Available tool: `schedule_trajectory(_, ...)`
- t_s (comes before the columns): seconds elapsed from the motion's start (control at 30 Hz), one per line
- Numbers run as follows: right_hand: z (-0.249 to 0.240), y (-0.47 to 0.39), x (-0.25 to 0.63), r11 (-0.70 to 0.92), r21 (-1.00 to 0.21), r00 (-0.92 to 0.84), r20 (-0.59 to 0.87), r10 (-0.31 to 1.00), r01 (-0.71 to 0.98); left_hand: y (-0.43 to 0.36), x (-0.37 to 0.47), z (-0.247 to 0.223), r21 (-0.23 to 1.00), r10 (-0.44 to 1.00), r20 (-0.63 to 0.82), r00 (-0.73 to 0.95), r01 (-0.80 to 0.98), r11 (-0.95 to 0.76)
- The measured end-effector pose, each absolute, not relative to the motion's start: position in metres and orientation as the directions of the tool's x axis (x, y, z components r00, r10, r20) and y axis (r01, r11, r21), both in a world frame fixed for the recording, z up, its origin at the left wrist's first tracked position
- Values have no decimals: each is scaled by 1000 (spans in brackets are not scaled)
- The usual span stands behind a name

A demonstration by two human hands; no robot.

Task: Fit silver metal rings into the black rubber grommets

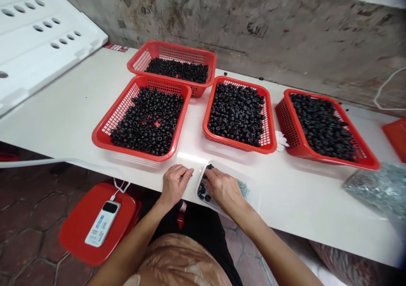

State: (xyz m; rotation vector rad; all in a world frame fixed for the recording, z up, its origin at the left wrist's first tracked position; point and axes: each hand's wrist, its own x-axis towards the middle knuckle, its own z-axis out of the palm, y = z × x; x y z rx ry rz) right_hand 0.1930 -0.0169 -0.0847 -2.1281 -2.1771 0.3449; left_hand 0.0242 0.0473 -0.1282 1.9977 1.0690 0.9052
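Observation:
My left hand rests at the table's front edge, fingers curled in; whatever it may hold is hidden. Just right of it, my right hand reaches down into a shallow clear plastic container. Its fingertips are pressed together among small black round parts at the container's left end, and what they pinch cannot be made out. Small shiny metal pieces lie at the container's right side. Behind my hands stand a red basket and another red basket, both holding many black ring-like parts.
A third red basket stands at the back, a fourth basket at the right. A clear bag of metal pieces lies far right. White foam board leans at left. A power bank with a cable sits on a red stool.

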Motion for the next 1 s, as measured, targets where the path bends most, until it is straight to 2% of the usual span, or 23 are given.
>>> schedule_trajectory(0.07,-83,-21,199,-28,-324,0,-87,996,946,48,24,-129,827,878,251,408,381,-414)
schedule_trajectory(0.13,-80,-26,207,-104,-496,66,-94,993,862,48,23,-129,848,891,239,386,364,-386)
schedule_trajectory(0.23,-71,-36,219,-247,-746,167,-183,969,618,44,20,-124,885,915,227,335,321,-337)
schedule_trajectory(0.3,-63,-44,222,-343,-854,170,-299,939,391,36,19,-115,887,915,255,312,303,-350)
schedule_trajectory(0.4,-51,-50,216,-438,-897,54,-436,898,59,18,23,-94,883,869,303,392,228,-411)
schedule_trajectory(0.47,-45,-51,208,-460,-885,-27,-460,888,-70,7,28,-81,910,813,296,502,111,-399)
schedule_trajectory(0.57,-42,-48,200,-470,-872,-85,-463,882,-135,-3,35,-70,982,848,162,504,6,-191)
schedule_trajectory(0.63,-43,-47,202,-445,-893,-78,-440,895,-66,-4,36,-67,998,892,12,451,-55,14)
schedule_trajectory(0.67,-45,-47,204,-407,-913,-48,-407,912,23,-3,36,-66,989,900,-63,430,-97,116)
schedule_trajectory(0.73,-48,-48,212,-292,-904,36,-295,955,313,-1,34,-65,941,897,-186,402,-189,280)
schedule_trajectory(0.8,-52,-49,218,-190,-745,53,-204,978,640,2,32,-64,888,871,-268,412,-246,390)
schedule_trajectory(0.87,-57,-49,220,-124,-499,0,-242,970,858,3,30,-62,860,839,-304,451,-249,445)
schedule_trajectory(0.93,-63,-48,217,-60,-296,-42,-327,944,953,2,29,-61,853,818,-309,485,-239,464)
schedule_trajectory(1.0,-68,-47,214,-4,-194,-66,-354,933,981,2,28,-60,856,821,-292,491,-249,453)
